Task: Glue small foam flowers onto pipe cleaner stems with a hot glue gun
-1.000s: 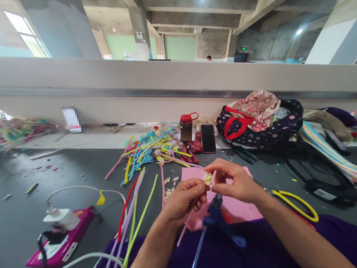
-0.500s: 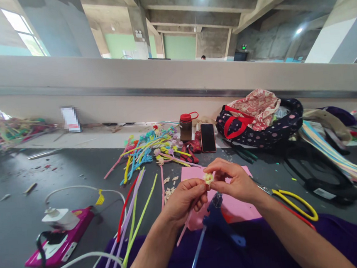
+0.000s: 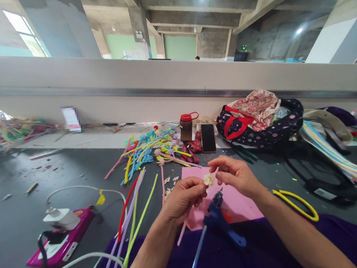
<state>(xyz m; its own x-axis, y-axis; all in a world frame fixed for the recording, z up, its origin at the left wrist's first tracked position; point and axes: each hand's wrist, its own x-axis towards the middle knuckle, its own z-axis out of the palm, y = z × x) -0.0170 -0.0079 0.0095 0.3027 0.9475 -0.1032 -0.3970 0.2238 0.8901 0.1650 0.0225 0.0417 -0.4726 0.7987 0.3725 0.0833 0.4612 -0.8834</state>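
A small pale yellow flower [image 3: 208,179] sits at the top of a pink stem [image 3: 181,235], pinched by my left hand [image 3: 187,196]. Just to the right of the flower, my right hand [image 3: 237,177] has its fingers apart and holds nothing. Below both hands a blue glue gun [image 3: 218,218] with a clear blue glue stick [image 3: 197,255] lies partly over a pink sheet [image 3: 241,205], its nozzle pointing up toward the flower. Small pale pieces [image 3: 168,191] lie beside my left hand, partly hidden by it.
Colourful fuzzy stems [image 3: 148,149] are heaped beyond my hands. Behind stand a red-capped bottle [image 3: 186,127], a phone [image 3: 208,138] and a dark spotted bag [image 3: 260,137]. Yellow-handled scissors [image 3: 300,206] lie right. A magenta power strip [image 3: 61,244] with cables lies left, near loose stems [image 3: 141,214].
My right hand has let go of the flower and drawn slightly away to the right, its fingers opening. My left hand has stayed in place with the stem.
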